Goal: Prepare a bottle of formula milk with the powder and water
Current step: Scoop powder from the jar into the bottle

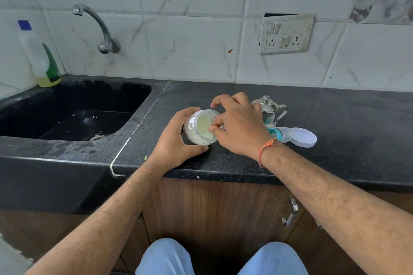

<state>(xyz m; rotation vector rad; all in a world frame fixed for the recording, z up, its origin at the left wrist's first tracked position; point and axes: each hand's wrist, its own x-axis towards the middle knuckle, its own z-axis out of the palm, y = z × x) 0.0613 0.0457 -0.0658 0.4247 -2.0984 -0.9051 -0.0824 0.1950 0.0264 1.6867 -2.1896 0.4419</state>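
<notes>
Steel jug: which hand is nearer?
Right. The right hand sits just in front of the steel jug, overlapping its left edge in view. The left hand holds the powder jar, further left.

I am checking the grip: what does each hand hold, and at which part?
The left hand holds the open powder jar around its side. The right hand pinches something at the jar's mouth; what it is cannot be told.

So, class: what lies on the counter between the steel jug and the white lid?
In the head view, the baby bottle lies between steel jug and white lid.
</notes>
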